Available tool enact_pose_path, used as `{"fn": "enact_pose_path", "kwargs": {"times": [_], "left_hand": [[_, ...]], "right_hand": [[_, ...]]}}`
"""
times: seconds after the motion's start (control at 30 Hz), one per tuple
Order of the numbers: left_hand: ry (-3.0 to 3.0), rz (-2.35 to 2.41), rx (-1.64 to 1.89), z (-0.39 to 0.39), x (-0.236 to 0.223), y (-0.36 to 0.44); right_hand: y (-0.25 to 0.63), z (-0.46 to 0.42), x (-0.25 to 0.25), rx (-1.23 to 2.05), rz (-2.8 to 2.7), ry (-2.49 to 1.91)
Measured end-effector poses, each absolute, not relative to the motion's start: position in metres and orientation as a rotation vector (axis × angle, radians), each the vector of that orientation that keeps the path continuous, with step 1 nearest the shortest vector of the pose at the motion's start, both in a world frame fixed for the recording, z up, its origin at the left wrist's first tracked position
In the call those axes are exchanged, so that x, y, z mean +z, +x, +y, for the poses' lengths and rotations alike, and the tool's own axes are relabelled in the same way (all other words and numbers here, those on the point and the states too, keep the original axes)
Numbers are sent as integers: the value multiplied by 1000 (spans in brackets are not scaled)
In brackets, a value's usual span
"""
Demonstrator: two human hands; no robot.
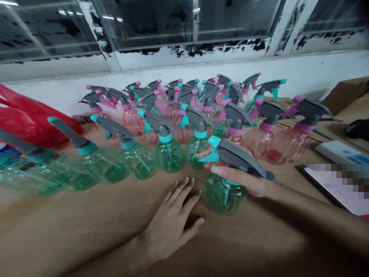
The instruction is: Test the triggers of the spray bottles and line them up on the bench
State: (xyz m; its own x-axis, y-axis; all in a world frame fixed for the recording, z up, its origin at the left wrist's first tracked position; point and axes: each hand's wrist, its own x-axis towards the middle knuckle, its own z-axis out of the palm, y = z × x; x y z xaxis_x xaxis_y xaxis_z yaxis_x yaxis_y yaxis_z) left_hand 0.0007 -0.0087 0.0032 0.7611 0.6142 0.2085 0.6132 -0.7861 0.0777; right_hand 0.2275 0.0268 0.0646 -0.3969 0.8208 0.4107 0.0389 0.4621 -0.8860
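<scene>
My right hand (pixel 245 177) is closed around the neck of a green spray bottle (pixel 223 198) with a grey and teal trigger head. The bottle is upright at the front of the group, its nozzle pointing left. Just left of it, my left hand (pixel 175 219) lies on the wooden table with its fingers stretched out, holding nothing. Behind my hands stands a row of green spray bottles (pixel 169 154) with teal collars. Further back are several pink spray bottles (pixel 261 140) with pink collars, mixed with a few teal ones.
A red plastic bag (pixel 34 119) sits at the left. On the right are a phone-like flat device (pixel 334 188), a white device with blue buttons (pixel 346 152), a black object (pixel 359 129) and a cardboard box (pixel 348 96). A white wall with windows (pixel 184 23) closes off the back.
</scene>
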Motion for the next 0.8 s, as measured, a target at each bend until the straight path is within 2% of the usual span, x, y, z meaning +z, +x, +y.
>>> {"fn": "enact_pose_path", "kwargs": {"times": [0.8], "left_hand": [[2941,1037,337,-8,3,0]], "right_hand": [[229,25,70,977,-1852,-779]]}}
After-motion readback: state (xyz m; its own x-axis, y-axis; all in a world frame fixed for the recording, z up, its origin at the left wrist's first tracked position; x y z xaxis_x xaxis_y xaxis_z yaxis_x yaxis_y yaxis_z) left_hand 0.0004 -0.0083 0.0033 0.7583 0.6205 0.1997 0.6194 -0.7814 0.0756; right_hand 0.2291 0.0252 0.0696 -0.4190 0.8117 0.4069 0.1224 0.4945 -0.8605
